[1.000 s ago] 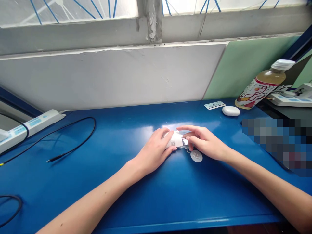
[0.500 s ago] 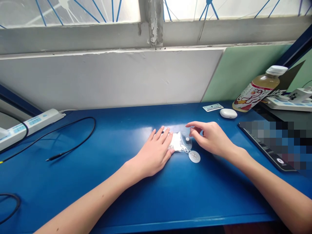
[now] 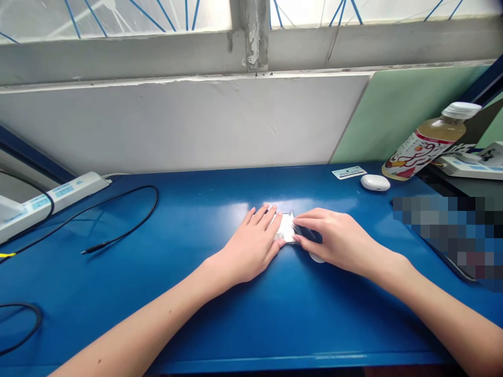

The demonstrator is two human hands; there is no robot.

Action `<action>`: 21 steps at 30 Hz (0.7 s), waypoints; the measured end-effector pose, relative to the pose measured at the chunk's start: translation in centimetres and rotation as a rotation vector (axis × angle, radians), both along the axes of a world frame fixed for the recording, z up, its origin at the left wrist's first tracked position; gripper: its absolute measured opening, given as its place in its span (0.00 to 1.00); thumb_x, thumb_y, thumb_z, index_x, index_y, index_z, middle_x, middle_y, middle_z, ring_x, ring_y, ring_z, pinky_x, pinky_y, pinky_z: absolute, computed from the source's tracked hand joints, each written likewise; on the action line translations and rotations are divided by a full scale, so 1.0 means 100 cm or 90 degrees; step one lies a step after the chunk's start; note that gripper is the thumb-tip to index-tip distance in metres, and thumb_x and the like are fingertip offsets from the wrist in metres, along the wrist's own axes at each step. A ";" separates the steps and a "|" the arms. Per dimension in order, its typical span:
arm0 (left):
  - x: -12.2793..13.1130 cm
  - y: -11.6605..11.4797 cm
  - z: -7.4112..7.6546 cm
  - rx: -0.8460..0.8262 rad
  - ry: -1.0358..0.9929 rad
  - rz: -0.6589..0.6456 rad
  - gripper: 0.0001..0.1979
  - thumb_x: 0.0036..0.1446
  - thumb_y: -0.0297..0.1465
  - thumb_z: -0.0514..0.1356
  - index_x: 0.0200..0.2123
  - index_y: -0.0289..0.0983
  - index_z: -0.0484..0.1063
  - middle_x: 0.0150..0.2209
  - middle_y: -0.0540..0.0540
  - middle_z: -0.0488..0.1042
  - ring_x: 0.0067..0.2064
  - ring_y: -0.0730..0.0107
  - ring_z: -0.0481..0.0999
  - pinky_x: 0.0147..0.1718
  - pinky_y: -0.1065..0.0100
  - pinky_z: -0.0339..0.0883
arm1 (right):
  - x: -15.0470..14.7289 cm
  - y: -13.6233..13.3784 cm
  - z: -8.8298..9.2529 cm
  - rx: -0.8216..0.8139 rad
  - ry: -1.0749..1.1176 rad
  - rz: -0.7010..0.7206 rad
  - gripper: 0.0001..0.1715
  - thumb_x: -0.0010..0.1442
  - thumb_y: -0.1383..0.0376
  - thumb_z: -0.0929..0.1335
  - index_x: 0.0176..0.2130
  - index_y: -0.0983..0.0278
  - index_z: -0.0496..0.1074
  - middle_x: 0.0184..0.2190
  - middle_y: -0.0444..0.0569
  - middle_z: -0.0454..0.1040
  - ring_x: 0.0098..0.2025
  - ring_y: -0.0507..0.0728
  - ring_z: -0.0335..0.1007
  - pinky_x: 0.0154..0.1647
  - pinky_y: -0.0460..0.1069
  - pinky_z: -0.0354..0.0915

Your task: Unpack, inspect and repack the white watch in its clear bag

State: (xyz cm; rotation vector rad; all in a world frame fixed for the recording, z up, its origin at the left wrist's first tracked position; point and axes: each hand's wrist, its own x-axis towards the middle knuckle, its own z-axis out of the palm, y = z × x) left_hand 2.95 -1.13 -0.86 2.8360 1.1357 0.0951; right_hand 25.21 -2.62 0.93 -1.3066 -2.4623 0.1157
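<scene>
A small clear plastic bag [image 3: 286, 228] with white content lies flat on the blue table [image 3: 236, 314]. My left hand [image 3: 251, 246] lies flat, fingers straight, pressing on the bag's left part. My right hand [image 3: 334, 238] rests fingers-down on the bag's right edge, covering most of a round white tag [image 3: 315, 257] that peeks out under the palm.
A white earbud case [image 3: 375, 182] and a small label card [image 3: 349, 172] lie at the back right beside a drink bottle [image 3: 428, 141]. A white power strip [image 3: 51, 196] and a black cable [image 3: 126, 220] lie at the left. A blurred-out flat device sits at right.
My right hand has come down from hovering onto the bag's right edge and now covers the round tag. My left hand stays flat on the bag.
</scene>
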 end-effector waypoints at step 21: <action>0.000 -0.001 0.000 0.003 0.012 -0.004 0.28 0.73 0.37 0.44 0.68 0.24 0.53 0.69 0.28 0.54 0.71 0.40 0.50 0.65 0.43 0.49 | -0.008 -0.009 -0.002 -0.082 0.043 0.091 0.20 0.64 0.69 0.62 0.51 0.71 0.75 0.65 0.64 0.63 0.70 0.68 0.52 0.64 0.62 0.63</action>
